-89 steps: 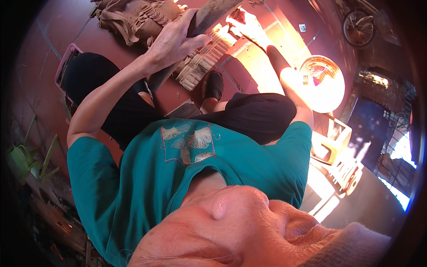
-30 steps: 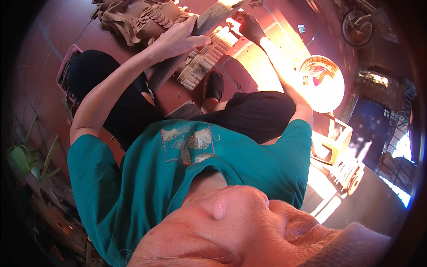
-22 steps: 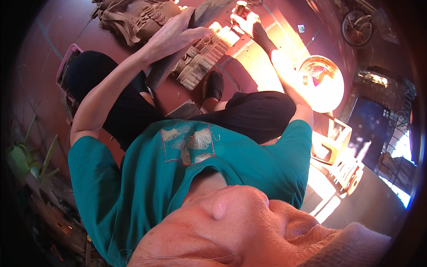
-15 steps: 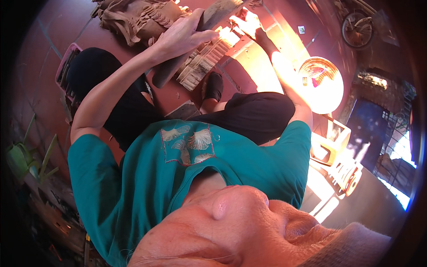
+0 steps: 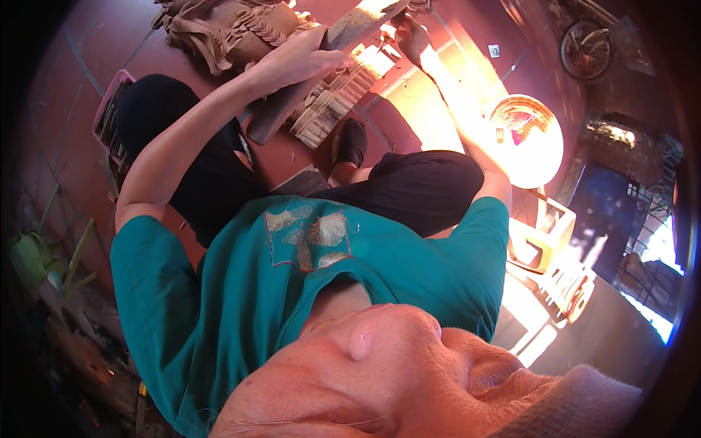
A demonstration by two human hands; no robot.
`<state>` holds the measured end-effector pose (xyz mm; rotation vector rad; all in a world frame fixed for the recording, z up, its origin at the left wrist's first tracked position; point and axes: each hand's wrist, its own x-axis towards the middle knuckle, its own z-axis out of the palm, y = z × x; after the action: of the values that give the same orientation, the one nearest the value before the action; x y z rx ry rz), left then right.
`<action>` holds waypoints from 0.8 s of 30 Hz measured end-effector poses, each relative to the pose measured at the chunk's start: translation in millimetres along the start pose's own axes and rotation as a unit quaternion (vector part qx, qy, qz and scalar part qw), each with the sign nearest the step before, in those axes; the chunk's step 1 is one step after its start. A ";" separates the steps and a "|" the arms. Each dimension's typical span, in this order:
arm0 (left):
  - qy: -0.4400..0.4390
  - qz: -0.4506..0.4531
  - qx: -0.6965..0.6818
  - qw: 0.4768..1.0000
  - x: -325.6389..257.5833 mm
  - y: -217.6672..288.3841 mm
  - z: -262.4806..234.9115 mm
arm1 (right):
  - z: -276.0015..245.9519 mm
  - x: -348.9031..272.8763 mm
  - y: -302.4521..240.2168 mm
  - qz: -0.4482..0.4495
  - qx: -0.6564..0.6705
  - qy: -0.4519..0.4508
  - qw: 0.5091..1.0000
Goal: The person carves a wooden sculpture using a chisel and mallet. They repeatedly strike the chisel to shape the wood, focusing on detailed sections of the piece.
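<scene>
My left hand (image 5: 296,60) grips a long, dark, worn wooden board (image 5: 281,109) that slants from near my knee up to the top edge of the view. Its thumb reaches over toward a stack of thin, ridged light-brown pieces (image 5: 332,102) just right of the board. My right hand (image 5: 413,41) is closed near the board's far end, partly in harsh sunlight. What its fingers hold is washed out by glare and cannot be made out.
Carved brown wooden pieces (image 5: 230,33) are heaped on the red tiled floor at the far left. At the right stand a round woven basket (image 5: 529,139) in sunlight and a pale wooden frame (image 5: 540,237). A bicycle wheel (image 5: 586,48) shows at the far right, a green plant (image 5: 33,259) at the left.
My right hand has turned and shifted slightly right, now more in shade. My left hand and the board have shifted only slightly.
</scene>
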<state>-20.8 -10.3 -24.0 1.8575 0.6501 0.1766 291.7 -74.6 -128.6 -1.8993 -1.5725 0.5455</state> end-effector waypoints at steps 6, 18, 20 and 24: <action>0.022 -0.021 -0.085 0.996 -34.4 13.8 -20.9 | -12.8 -9.2 -23.2 -0.064 -0.360 -0.056 0.929; 0.164 -0.104 -0.337 0.921 -109.1 -22.7 15.0 | -28.4 -21.3 -56.4 0.131 0.268 -0.091 0.950; 0.148 -0.111 -0.345 0.920 -108.6 -27.8 10.1 | -21.1 -30.4 -37.9 0.112 0.263 -0.078 0.955; 0.150 -0.114 -0.345 0.920 -102.3 -38.6 13.1 | -9.5 -35.3 -32.8 0.120 0.291 -0.061 0.947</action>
<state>-114.5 -64.2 -45.0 1.0722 0.8739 0.4779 266.7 -107.1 -101.7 -1.6154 -1.0816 1.1149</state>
